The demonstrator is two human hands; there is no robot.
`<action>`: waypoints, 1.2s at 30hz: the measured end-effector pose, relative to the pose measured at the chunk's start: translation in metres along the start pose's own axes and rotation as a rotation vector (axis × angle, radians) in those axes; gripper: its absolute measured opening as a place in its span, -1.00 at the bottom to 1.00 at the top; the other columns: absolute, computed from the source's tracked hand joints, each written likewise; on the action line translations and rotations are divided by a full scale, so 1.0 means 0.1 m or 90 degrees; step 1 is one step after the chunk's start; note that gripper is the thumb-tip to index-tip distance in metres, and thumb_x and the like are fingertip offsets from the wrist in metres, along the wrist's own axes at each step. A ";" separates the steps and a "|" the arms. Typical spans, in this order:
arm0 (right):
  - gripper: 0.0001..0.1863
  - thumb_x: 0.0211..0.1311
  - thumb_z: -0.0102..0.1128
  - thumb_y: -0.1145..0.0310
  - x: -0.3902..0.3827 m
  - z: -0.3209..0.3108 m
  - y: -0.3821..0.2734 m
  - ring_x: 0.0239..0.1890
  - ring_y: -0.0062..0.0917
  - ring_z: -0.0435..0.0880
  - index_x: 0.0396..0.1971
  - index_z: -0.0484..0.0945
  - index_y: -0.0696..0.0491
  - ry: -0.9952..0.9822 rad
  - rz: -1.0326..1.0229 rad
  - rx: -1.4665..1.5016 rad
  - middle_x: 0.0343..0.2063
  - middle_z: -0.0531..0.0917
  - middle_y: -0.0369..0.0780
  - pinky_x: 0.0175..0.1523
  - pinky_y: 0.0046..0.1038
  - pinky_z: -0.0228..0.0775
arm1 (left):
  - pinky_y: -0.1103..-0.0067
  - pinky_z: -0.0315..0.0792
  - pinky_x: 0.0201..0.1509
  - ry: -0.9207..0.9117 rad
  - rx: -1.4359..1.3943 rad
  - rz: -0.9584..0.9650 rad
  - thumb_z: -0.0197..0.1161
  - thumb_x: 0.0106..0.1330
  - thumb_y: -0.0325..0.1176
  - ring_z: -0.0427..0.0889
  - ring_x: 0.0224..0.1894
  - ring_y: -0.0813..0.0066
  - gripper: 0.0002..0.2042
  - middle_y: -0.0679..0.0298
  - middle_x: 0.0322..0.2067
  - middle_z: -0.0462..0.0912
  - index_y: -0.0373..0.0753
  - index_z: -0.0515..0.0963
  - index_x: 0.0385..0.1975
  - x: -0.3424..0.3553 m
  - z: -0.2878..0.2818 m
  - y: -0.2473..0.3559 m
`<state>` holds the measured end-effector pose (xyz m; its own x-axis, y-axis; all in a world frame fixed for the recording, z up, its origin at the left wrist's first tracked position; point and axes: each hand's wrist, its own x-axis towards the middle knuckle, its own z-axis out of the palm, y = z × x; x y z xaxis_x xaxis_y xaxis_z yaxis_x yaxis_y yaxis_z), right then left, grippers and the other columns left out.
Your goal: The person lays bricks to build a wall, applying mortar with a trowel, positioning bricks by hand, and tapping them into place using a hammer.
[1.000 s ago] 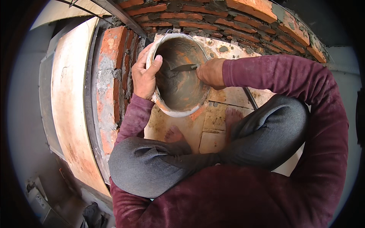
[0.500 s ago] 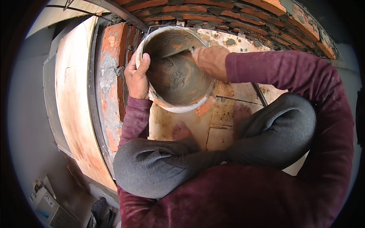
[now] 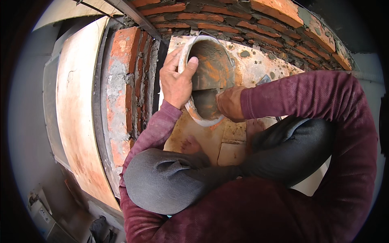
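Note:
A mortar-smeared bucket [image 3: 212,65] is tipped on its side, its mouth facing right and toward me. Its pale rim is gripped by my left hand [image 3: 177,82], with the thumb over the edge and the fingers round the outside. My right hand [image 3: 231,104] is closed at the near right side of the mouth. From it a flat grey trowel blade [image 3: 204,102] reaches into the bucket against the inner wall; its handle is hidden in my fist. Wet grey mortar and orange smears coat the inside.
A brick wall [image 3: 243,25] with mortar joints curves behind the bucket. To the left stand a brick pillar [image 3: 119,89] and a pale board [image 3: 77,109]. My bare feet rest on stained floor tiles [image 3: 233,154]. A grey metal piece [image 3: 264,79] lies beyond my right forearm.
The bucket has moved right and tipped over further, so its mouth looks narrower. My left hand went right with it. My right hand, with the trowel, came down toward the near rim.

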<state>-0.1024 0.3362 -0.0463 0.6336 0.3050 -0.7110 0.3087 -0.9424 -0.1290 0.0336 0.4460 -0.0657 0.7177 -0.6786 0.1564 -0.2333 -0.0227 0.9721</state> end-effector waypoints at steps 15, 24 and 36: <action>-0.66 0.16 0.13 0.52 -0.07 0.38 0.59 -0.71 -0.58 0.52 -0.03 0.40 0.15 -0.143 -0.166 0.932 -0.63 0.53 -0.27 -0.67 -0.47 0.37 | 0.42 0.26 0.31 -0.009 0.009 0.010 0.27 0.36 -0.14 0.46 0.20 0.24 -0.52 0.04 0.15 0.50 -0.42 0.54 0.09 -0.21 -0.22 0.04; -0.56 0.19 0.12 0.61 -0.24 0.64 0.77 -0.74 -0.73 0.42 0.10 0.34 0.19 -0.163 -0.329 1.323 -0.53 0.50 -0.29 -0.70 -0.61 0.25 | 0.51 0.28 0.27 0.114 -0.163 -0.116 0.19 0.45 -0.12 0.48 0.13 0.45 -0.50 0.19 0.10 0.55 -0.41 0.46 0.19 -0.28 -0.74 -0.38; -0.68 0.17 0.18 0.44 -2.02 -1.51 1.19 -0.79 -0.68 0.44 -0.09 0.41 0.18 0.545 0.118 0.723 -0.62 0.49 -0.31 -0.70 -0.62 0.31 | 0.56 0.41 0.10 0.241 -0.328 -0.164 0.11 0.50 -0.16 0.56 -0.03 0.51 -0.60 0.22 -0.03 0.63 -0.41 0.51 0.09 -0.60 -1.07 -0.64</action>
<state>-0.0868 0.1828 0.1862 0.9518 -0.2297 -0.2032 -0.2890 -0.4500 -0.8450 0.0754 0.5670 -0.1185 0.9101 -0.3929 -0.1317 0.2501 0.2674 0.9306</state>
